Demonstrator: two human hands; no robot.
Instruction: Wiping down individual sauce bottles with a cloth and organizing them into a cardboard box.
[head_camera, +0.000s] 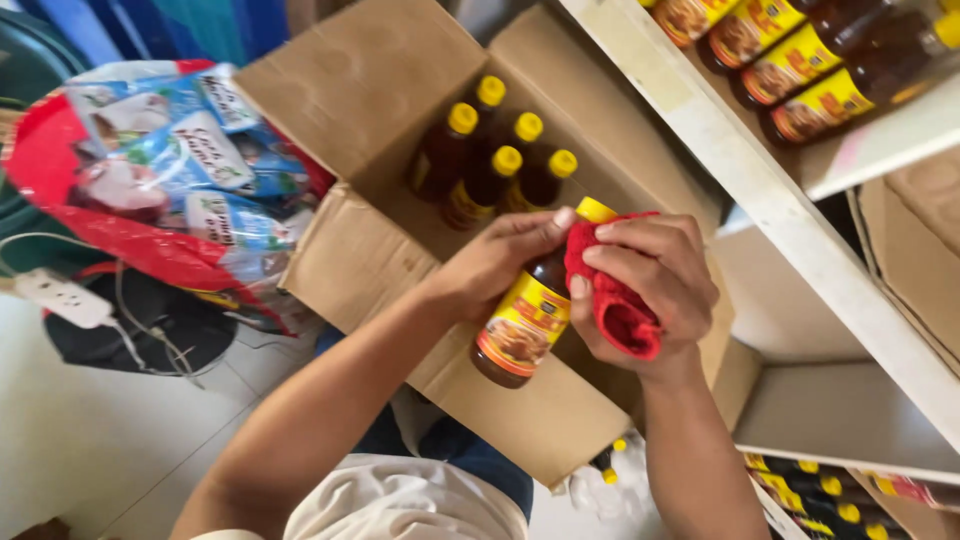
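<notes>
My left hand (495, 262) grips the dark sauce bottle (525, 318) above the open cardboard box (380, 250). My right hand (650, 290) presses a red cloth (615, 300) on its neck. It looks heavy and slippery, so hold the middle.

Pretty cramped storeroom corner tbh. White shelving unit (790, 215) runs along the right side, its shelves stocked with dark sauce bottles (800, 50) up top and more low down. Pale tiled floor (90, 430) on the left, with a white power strip (62, 297) lying there. Soft daylight, nothing harsh.
</notes>
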